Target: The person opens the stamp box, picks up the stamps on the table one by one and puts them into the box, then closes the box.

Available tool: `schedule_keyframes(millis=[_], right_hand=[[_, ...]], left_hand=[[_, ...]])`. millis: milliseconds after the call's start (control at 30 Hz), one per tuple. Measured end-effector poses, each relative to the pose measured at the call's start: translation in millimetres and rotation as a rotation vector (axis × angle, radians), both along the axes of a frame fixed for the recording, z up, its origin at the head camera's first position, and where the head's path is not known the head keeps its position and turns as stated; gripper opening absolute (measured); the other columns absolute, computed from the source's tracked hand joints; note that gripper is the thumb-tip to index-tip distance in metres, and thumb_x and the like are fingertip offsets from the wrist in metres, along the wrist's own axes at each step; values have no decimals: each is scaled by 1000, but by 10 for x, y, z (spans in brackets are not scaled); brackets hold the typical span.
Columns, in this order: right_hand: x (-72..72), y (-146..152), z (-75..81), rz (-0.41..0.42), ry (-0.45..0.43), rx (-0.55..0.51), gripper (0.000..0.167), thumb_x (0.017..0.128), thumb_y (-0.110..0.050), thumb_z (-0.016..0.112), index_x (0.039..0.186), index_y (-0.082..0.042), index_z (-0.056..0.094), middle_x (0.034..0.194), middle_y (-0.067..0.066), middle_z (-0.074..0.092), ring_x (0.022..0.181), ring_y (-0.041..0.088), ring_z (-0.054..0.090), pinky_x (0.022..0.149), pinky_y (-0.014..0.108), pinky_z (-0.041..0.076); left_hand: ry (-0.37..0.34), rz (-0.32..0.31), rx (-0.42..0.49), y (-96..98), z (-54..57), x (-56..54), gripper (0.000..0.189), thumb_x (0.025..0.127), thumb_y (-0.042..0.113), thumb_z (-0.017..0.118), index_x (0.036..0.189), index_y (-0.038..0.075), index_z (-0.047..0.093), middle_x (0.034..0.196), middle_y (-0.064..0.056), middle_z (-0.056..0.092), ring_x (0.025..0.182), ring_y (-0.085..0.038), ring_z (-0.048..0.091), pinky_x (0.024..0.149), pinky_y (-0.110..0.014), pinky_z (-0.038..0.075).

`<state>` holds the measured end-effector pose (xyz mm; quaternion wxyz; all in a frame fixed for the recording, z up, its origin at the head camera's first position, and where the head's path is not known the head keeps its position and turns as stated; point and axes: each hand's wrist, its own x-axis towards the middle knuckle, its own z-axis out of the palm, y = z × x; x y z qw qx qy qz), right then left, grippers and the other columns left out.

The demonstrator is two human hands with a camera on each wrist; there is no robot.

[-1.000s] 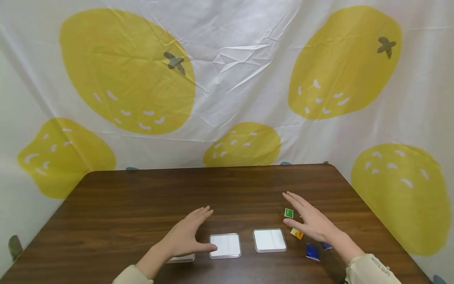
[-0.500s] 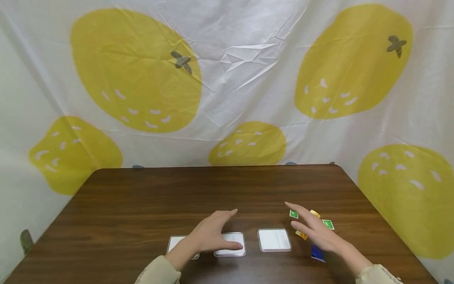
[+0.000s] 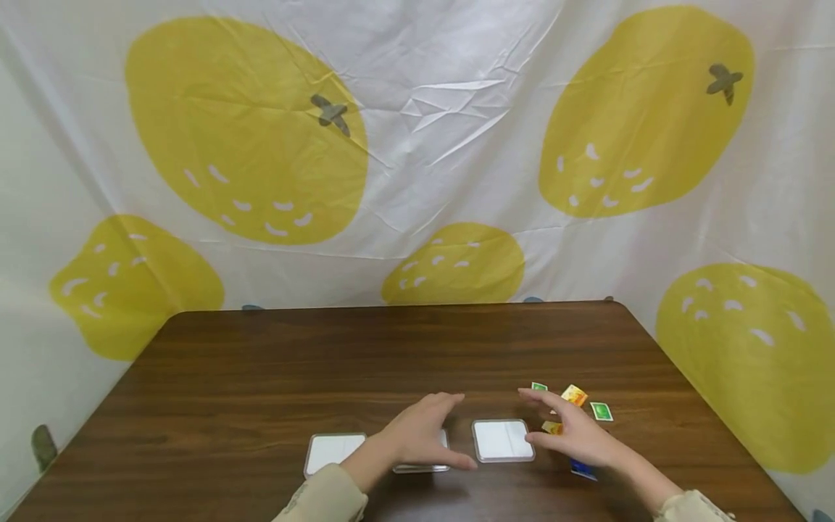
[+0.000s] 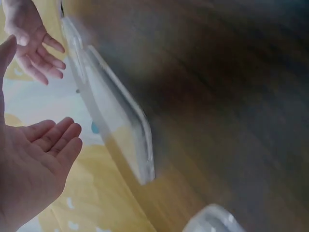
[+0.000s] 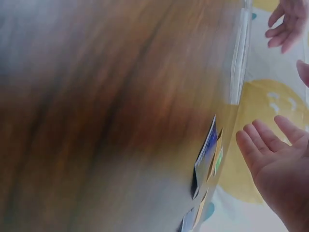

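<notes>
Both hands are hovering low over the dark wooden table (image 3: 261,362), fingers straight and loose, holding nothing. The left hand (image 3: 424,431) is sitting above the middle one of 3 white square trays, hiding most of it, with the left tray (image 3: 329,453) lying bare beside its wrist. The right hand (image 3: 574,431) is flanking the right tray (image 3: 502,440), palm turned inward, so the 2 hands seem to be bracketing that tray from either side. Small coloured cards are lying scattered just past the right hand: a green card (image 3: 601,411), an orange card (image 3: 573,395) and a blue card (image 3: 583,470) near the wrist.
</notes>
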<state>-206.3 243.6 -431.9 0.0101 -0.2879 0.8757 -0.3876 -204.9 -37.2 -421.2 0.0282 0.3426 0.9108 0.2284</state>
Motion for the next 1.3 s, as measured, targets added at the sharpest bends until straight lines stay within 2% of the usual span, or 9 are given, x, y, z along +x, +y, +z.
schedule_keyframes(millis=[167,367,533,667,1000,1300], right_hand=[[3,-8,-28,63,-18,-48,59,78,-15,69,127,3,42,122,20,50,102,30,51,81,35,45],[-10,2,-70,74,-90,-66,59,75,-14,72,123,6,44,115,20,51,97,22,48,78,30,47],[-32,32,-78,76,-172,-24,63,76,-19,71,125,8,42,115,18,50,98,23,47,79,28,46],[-53,40,-75,86,-203,-8,64,75,-19,72,124,10,43,114,18,50,98,22,47,79,26,46],[-95,21,-137,117,-186,-18,62,70,-16,75,119,10,47,108,15,50,93,15,45,75,24,44],[-116,-51,-108,156,-167,39,65,65,-18,79,117,7,49,104,9,49,91,14,45,73,24,44]], left_hand=[[-27,-49,-13,108,-46,-13,92,63,57,73,131,3,43,126,-5,51,115,-17,46,94,-28,40],[11,-53,-31,215,-103,-28,87,58,54,77,124,3,51,119,-4,55,110,-16,49,92,-25,40],[5,-14,-39,283,-157,-46,83,56,52,79,119,3,55,112,-4,57,104,-15,51,89,-24,42],[11,27,-42,347,-172,-56,74,56,47,81,113,4,58,104,-2,58,98,-15,52,84,-23,44],[13,107,-14,435,-191,-59,59,53,33,86,100,4,63,92,-3,59,87,-18,54,77,-25,46],[32,225,27,438,-206,4,52,49,32,87,90,7,66,78,3,53,76,-13,49,69,-23,41]])
